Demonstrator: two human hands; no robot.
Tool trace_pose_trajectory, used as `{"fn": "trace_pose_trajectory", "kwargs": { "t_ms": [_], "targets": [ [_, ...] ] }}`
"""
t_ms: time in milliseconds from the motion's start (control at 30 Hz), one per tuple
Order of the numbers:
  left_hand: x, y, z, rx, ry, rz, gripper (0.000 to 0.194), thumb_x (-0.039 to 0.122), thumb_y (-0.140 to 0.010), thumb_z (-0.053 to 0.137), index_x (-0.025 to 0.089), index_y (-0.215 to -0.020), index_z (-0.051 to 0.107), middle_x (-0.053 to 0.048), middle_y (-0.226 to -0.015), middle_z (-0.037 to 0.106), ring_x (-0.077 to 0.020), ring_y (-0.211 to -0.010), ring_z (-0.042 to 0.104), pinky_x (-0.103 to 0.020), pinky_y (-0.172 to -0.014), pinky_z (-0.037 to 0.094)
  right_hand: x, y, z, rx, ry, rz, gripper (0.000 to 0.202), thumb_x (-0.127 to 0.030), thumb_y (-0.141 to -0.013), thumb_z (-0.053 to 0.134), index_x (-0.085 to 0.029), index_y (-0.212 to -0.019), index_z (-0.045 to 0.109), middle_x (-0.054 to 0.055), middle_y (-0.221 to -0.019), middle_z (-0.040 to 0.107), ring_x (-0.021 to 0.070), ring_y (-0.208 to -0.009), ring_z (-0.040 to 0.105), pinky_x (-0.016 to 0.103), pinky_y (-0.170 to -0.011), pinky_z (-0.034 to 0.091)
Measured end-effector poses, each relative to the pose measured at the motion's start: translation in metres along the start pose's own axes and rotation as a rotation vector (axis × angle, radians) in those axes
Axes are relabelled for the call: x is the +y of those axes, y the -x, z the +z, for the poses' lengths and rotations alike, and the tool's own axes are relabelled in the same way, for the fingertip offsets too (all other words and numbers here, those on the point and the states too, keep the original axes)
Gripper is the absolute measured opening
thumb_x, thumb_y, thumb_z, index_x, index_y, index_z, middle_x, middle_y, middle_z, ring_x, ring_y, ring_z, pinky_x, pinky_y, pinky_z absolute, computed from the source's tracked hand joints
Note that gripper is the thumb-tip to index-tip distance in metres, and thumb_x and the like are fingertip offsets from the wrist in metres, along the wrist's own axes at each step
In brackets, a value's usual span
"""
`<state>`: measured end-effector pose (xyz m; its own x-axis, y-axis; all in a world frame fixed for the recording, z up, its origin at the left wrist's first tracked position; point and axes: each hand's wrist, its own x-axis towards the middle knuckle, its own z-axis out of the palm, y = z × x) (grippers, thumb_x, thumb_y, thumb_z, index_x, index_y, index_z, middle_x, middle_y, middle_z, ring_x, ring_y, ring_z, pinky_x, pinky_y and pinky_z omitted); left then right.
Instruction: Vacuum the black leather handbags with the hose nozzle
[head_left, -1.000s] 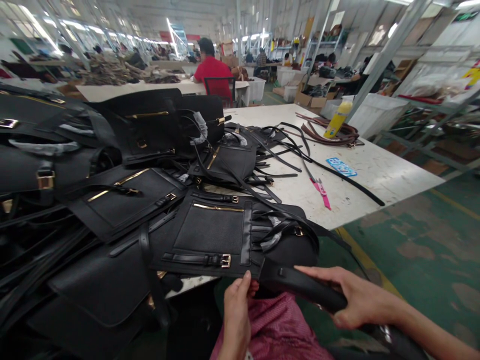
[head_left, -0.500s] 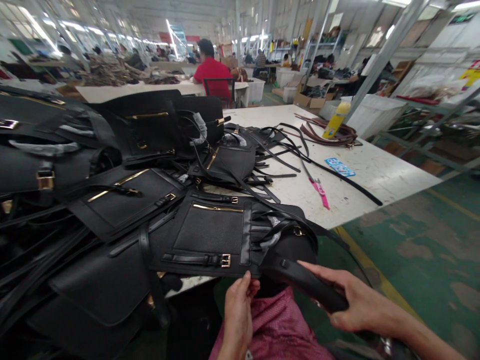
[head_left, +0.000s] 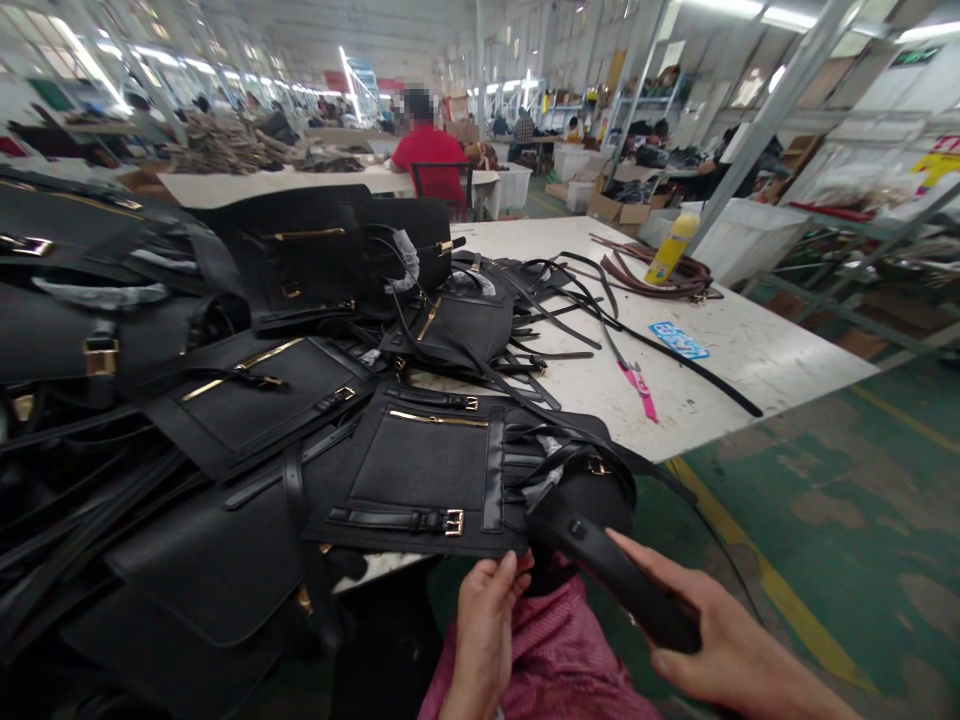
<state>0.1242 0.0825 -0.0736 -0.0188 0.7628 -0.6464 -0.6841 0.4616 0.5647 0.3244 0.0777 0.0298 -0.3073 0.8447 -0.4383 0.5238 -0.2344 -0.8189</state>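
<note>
A black leather bag (head_left: 424, 460) with a gold zipper and gold buckles lies flat at the table's near edge. My left hand (head_left: 486, 610) pinches its lower edge between thumb and fingers, near the right end. Wrapped round a black handheld tool (head_left: 611, 575) with a curved body and a small switch is my right hand (head_left: 701, 625). The tool's head is close to the bag's lower right corner; whether they touch I cannot tell. Black straps and a plastic-wrapped handle (head_left: 546, 465) rest on the bag's right part.
Several more black bags (head_left: 300, 250) are piled left and behind. On the white table (head_left: 600, 395) lie pink thread snips (head_left: 639, 390), a blue-and-white card (head_left: 679, 340), coiled brown straps (head_left: 637, 275) and a yellow bottle (head_left: 671, 248). A person in red (head_left: 429, 150) sits farther back.
My left hand has slid slightly right along the bag's edge. The black tool has turned a little, its head moving slightly right, and my right hand has lowered a bit.
</note>
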Motion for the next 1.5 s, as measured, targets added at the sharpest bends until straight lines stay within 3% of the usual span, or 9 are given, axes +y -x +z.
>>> {"fn": "trace_pose_trajectory", "kwargs": {
  "t_ms": [133,367,533,633,767,1033,1133,1333,1500],
  "targets": [
    [-0.001,-0.009,0.005,-0.026,0.074,0.038,0.022,0.025,-0.057,0.075,0.012,-0.073,0.064,-0.007,-0.078,0.068,-0.0165,-0.074,0.063,-0.028,-0.072,0.048,0.009,0.015,0.010,-0.006,0.027,-0.122,0.071,-0.020,-0.064,0.065,-0.025,-0.131,0.041,0.005,-0.129,0.050,0.0282,-0.115,0.047,0.035,-0.094,0.042],
    [0.003,-0.007,-0.005,-0.145,0.080,0.105,0.036,0.021,-0.047,0.079,0.013,-0.079,0.065,-0.009,-0.083,0.069,-0.0214,-0.084,0.063,-0.032,-0.080,0.047,0.037,0.021,0.023,-0.065,0.016,-0.228,0.066,-0.030,-0.069,0.064,-0.029,-0.131,0.040,0.004,-0.130,0.048,0.0288,-0.117,0.045,0.036,-0.096,0.039],
    [0.004,-0.012,-0.013,-0.014,-0.011,0.154,0.029,0.018,-0.046,0.078,0.011,-0.071,0.066,-0.008,-0.071,0.068,-0.0181,-0.067,0.062,-0.031,-0.069,0.050,0.051,0.019,0.025,-0.005,0.026,-0.262,0.073,-0.028,-0.067,0.066,-0.032,-0.133,0.033,0.002,-0.131,0.047,0.0283,-0.117,0.045,0.037,-0.097,0.038],
    [-0.001,-0.020,-0.008,0.073,0.016,0.179,0.028,0.023,-0.047,0.078,0.010,-0.068,0.065,-0.005,-0.064,0.067,-0.0159,-0.061,0.060,-0.028,-0.063,0.049,0.052,0.017,0.026,0.001,0.051,-0.264,0.075,-0.027,-0.067,0.067,-0.031,-0.134,0.033,0.003,-0.132,0.046,0.0275,-0.117,0.045,0.037,-0.098,0.037],
    [-0.011,-0.025,0.003,0.175,0.104,0.194,0.029,0.033,-0.052,0.077,0.014,-0.066,0.062,-0.001,-0.065,0.067,-0.0129,-0.062,0.060,-0.027,-0.067,0.048,0.054,0.014,0.029,-0.036,0.073,-0.276,0.074,-0.027,-0.067,0.068,-0.030,-0.133,0.034,0.004,-0.132,0.045,0.0268,-0.118,0.044,0.036,-0.099,0.036],
    [-0.014,-0.026,0.004,0.214,0.175,0.169,0.033,0.034,-0.049,0.079,0.014,-0.053,0.053,0.002,-0.054,0.062,-0.0109,-0.054,0.057,-0.023,-0.060,0.046,0.024,0.001,0.031,-0.065,-0.068,-0.154,0.073,-0.025,-0.065,0.069,-0.024,-0.132,0.039,0.005,-0.130,0.049,0.0263,-0.116,0.047,0.032,-0.095,0.040],
    [-0.014,-0.025,0.003,0.196,0.198,0.157,0.035,0.033,-0.048,0.080,0.014,-0.049,0.050,0.001,-0.052,0.061,-0.0106,-0.055,0.058,-0.022,-0.061,0.046,0.012,-0.009,0.031,-0.070,-0.090,-0.097,0.076,-0.020,-0.065,0.066,-0.023,-0.134,0.035,0.005,-0.124,0.054,0.0220,-0.090,0.061,0.028,-0.077,0.051],
    [-0.011,-0.019,0.008,0.197,0.235,0.136,0.035,0.032,-0.049,0.079,0.014,-0.050,0.049,-0.002,-0.054,0.064,-0.0132,-0.057,0.061,-0.026,-0.067,0.050,0.005,-0.016,0.026,0.107,0.021,-0.055,0.080,-0.010,-0.059,0.054,-0.019,-0.135,0.033,0.005,-0.106,0.063,0.0186,-0.076,0.060,0.024,-0.064,0.049],
    [-0.007,-0.014,0.010,0.177,0.203,0.092,0.031,0.027,-0.047,0.080,0.012,-0.061,0.056,-0.004,-0.059,0.066,-0.0158,-0.058,0.063,-0.029,-0.066,0.051,-0.002,-0.005,0.004,-0.062,-0.139,0.061,0.089,-0.003,-0.053,0.051,-0.025,-0.136,0.028,-0.003,-0.090,0.064,0.0132,-0.066,0.055,0.017,-0.053,0.043]
  ]
}}
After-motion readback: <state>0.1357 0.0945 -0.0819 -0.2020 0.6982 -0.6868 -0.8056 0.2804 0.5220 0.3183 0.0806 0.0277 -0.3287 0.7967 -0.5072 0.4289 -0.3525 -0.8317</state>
